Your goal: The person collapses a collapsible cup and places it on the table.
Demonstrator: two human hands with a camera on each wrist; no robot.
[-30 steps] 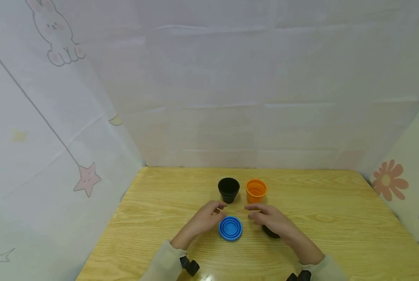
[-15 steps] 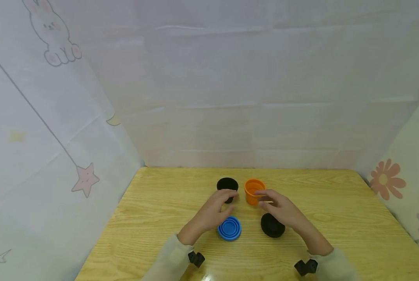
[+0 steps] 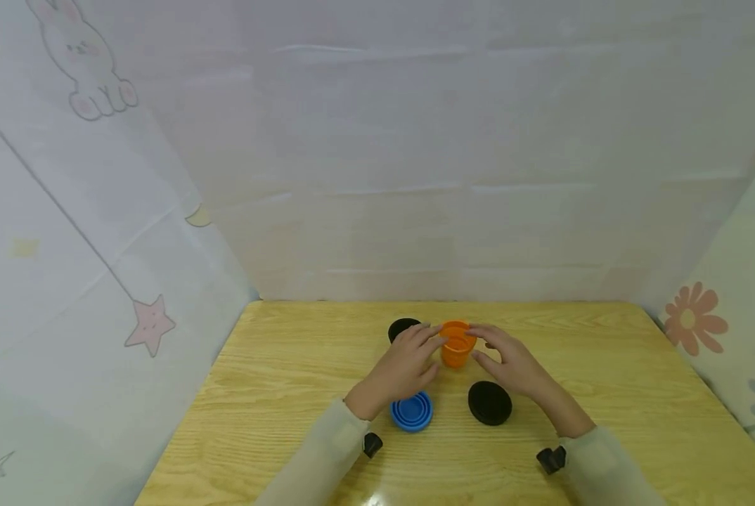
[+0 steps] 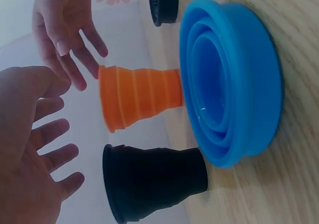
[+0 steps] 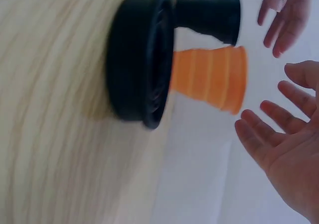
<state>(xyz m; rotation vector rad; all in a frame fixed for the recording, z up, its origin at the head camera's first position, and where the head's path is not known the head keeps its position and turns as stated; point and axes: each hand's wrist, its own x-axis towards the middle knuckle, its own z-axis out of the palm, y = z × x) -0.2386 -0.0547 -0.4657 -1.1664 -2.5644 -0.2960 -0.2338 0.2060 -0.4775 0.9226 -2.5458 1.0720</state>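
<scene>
An orange collapsible cup (image 3: 456, 353) stands extended at the back of the table, between my two hands. My left hand (image 3: 404, 364) hovers at its left rim, fingers spread and slightly bent, holding nothing. On the other side my right hand (image 3: 509, 360) is at the right rim with its fingers loosely bent around air. In the left wrist view the orange cup (image 4: 142, 92) shows its ringed wall, and a black extended cup (image 4: 154, 181) stands beside it. The head view has that black cup (image 3: 403, 327) partly hidden behind my left hand.
Nearer me lie a blue collapsed cup (image 3: 412, 412), under my left wrist, and a black collapsed cup (image 3: 490, 403), left of my right wrist. The wooden table (image 3: 276, 407) ends at a white fabric wall (image 3: 377, 176) behind the cups.
Both hands have moved forward, away from me, to the orange cup's rim; the left also moved right, past the blue cup. The cups stay in place.
</scene>
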